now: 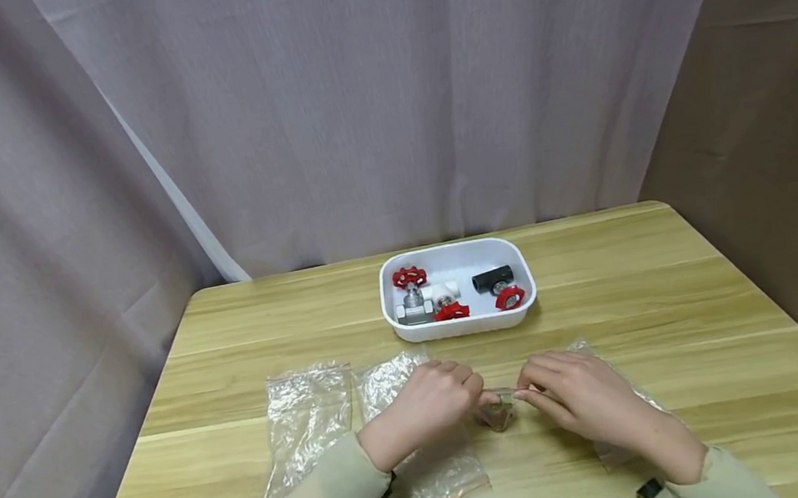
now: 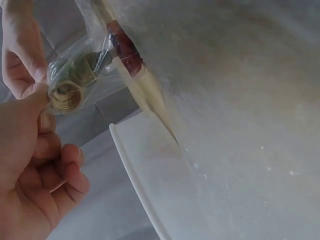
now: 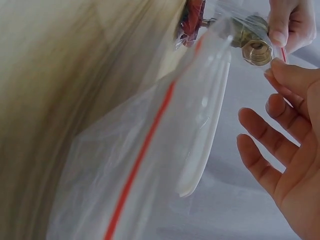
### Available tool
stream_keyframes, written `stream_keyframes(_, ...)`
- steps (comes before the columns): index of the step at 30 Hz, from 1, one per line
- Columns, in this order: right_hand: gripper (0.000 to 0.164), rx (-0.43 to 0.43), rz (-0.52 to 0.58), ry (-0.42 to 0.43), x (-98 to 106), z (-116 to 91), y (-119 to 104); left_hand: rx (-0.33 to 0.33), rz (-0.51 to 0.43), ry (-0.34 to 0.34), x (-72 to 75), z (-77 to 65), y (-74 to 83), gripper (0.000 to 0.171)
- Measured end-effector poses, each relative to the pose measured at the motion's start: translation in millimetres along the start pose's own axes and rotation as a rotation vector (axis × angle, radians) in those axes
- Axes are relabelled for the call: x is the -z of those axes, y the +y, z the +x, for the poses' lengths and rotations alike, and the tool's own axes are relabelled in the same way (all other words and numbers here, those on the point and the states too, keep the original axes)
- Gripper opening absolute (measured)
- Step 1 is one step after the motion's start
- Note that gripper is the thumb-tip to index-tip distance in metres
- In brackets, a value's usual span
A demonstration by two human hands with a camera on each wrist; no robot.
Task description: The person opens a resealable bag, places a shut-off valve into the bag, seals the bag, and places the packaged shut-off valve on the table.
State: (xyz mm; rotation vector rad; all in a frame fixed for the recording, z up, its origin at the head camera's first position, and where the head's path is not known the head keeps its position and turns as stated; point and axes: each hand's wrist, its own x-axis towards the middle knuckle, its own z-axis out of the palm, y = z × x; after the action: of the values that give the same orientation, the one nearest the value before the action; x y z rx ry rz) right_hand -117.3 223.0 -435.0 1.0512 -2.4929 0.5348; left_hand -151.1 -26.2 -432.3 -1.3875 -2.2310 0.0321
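Note:
A small clear zip bag [image 1: 503,397] hangs between the two hands over the front half of the table. Inside it is a brass valve [image 2: 75,75] with a red handwheel [image 2: 125,50]; its threaded opening shows through the film. My left hand [image 1: 441,399] pinches the bag's top edge between thumb and index finger. From the other side, my right hand [image 1: 580,393] pinches that edge too, with its other fingers spread loosely in the right wrist view. In the head view the valve is small and dark beneath the fingers.
A white tray [image 1: 462,326] at the back holds a metal valve [image 1: 414,306], a white valve [image 1: 442,291] and a black valve [image 1: 494,278], all with red handwheels. Flat clear bags lie on the left [image 1: 309,429], under the left forearm [image 1: 444,478] and beneath the right hand [image 1: 641,394].

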Motion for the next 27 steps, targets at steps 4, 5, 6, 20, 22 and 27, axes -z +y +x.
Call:
stream_keyframes(4,0.016,-0.014,-0.003,0.000,-1.2,0.8,-1.7,-0.006,-0.029,0.019,0.0,-1.3,-1.6,0.038)
stream_keyframes(5,0.017,-0.022,-0.007,0.002,-1.3,1.0,-2.5,-0.003,-0.037,0.015,0.3,-1.5,-2.1,0.038)
stream_keyframes(6,0.017,-0.034,-0.008,0.003,-1.4,1.3,-3.4,0.004,-0.050,0.006,0.4,-1.7,-2.7,0.038)
stream_keyframes(20,0.042,-0.219,0.155,-0.164,-5.2,7.5,-16.4,0.225,-0.440,-0.166,1.8,-10.0,-11.5,0.037)
stream_keyframes(22,0.040,-0.198,0.143,-0.167,-7.9,9.7,-17.3,0.236,-0.453,-0.178,2.7,-10.4,-11.3,0.036)
stream_keyframes(27,0.035,-0.182,0.129,-0.198,-10.8,14.3,-19.3,0.255,-0.465,-0.214,6.8,-12.2,-10.0,0.034)
